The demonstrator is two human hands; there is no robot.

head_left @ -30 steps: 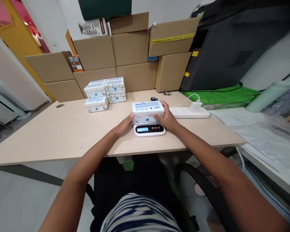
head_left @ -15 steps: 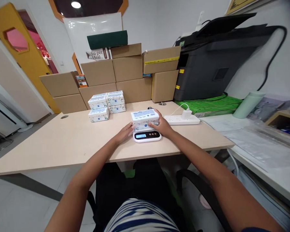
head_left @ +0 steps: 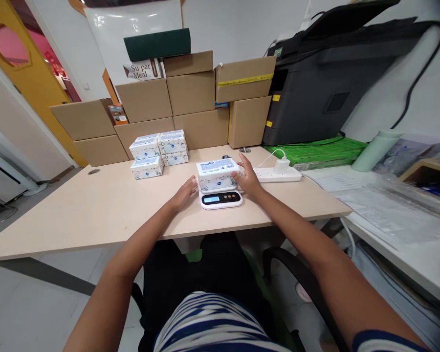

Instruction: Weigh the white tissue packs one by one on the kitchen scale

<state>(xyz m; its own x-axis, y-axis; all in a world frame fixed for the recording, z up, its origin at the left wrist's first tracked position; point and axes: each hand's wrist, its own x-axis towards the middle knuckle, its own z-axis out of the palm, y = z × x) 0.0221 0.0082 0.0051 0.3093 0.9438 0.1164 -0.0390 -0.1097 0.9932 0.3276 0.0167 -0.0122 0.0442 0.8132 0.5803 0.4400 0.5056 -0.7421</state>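
White tissue pack (head_left: 217, 176) sitting on scale (head_left: 221, 199), near front edge of table (head_left: 95, 210). Right hand (head_left: 249, 182) beside pack, fingers spread wide, thumb at front corner. Left hand (head_left: 184, 193) just beside opposite end; finger spread, contact: cannot tell. Power strip (head_left: 291, 175) at right.

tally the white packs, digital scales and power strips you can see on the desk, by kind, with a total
White packs: 5 in view (1 on the scale, 4 grouped farther back; any hidden behind are not counted)
Digital scale: 1
Power strip: 1
Total: 7
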